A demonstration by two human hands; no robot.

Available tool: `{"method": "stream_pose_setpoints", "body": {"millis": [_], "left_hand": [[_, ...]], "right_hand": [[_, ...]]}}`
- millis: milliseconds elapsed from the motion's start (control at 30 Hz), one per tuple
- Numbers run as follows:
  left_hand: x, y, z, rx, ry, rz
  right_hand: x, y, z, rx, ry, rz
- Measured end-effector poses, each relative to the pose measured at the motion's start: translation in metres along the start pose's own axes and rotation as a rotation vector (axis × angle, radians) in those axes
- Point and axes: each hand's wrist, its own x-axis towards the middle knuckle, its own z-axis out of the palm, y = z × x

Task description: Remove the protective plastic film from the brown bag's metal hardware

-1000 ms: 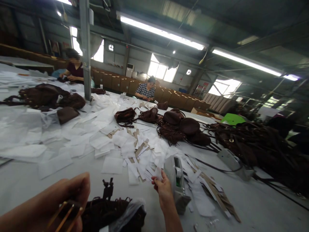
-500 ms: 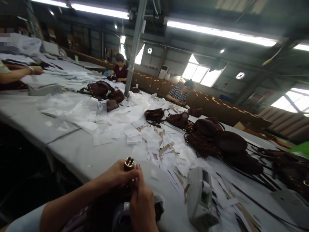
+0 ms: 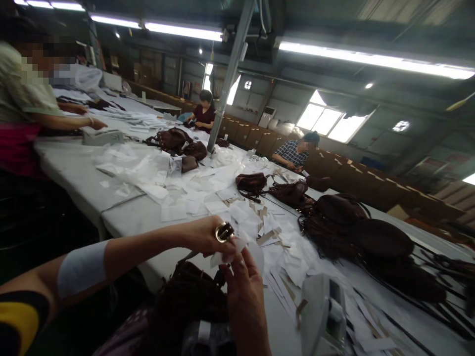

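Note:
My left hand (image 3: 202, 236) is closed round a strap end with a gold buckle (image 3: 224, 232), held up over the table edge. My right hand (image 3: 243, 284) pinches a piece of white paper (image 3: 239, 252) right beside the buckle. Below both hands hangs a dark brown fringed bag (image 3: 189, 301), partly on my lap. A grey tape dispenser (image 3: 322, 316) stands just right of my right hand.
The long grey table (image 3: 74, 170) is strewn with white paper pieces (image 3: 178, 190) and brown bags (image 3: 349, 227). A person at the left (image 3: 25, 104) reaches onto the table. Two more people (image 3: 202, 111) sit at the far side. A steel post (image 3: 228, 81) rises mid-table.
My head has turned left, bringing the person at the left into view. My left hand has raised the buckle, and my right hand now brings white paper against it.

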Motion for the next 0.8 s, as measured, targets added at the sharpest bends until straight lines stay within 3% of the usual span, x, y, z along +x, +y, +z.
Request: {"method": "stream_pose_setpoints", "body": {"millis": [133, 300, 400, 500, 633, 800], "left_hand": [[0.003, -0.002, 0.0, -0.03, -0.088, -0.031], [0.004, -0.016, -0.004, -0.154, -0.036, -0.125], [0.008, -0.032, -0.011, -0.223, 0.072, -0.085], [0.015, -0.061, -0.026, -0.364, 0.218, -0.001], [0.019, -0.114, -0.042, -0.534, 0.331, -0.041], [0.017, -0.166, -0.027, -0.593, 0.341, -0.121]], "right_hand": [[0.006, -0.012, 0.019, 0.197, 0.04, -0.042], [0.011, -0.002, 0.013, 0.247, 0.1, 0.056], [0.013, 0.004, 0.003, 0.246, 0.173, 0.076], [0.014, 0.016, -0.01, 0.215, 0.193, 0.104], [0.022, 0.053, -0.034, 0.175, 0.236, 0.266], [0.043, 0.094, -0.061, 0.154, 0.317, 0.29]]}}
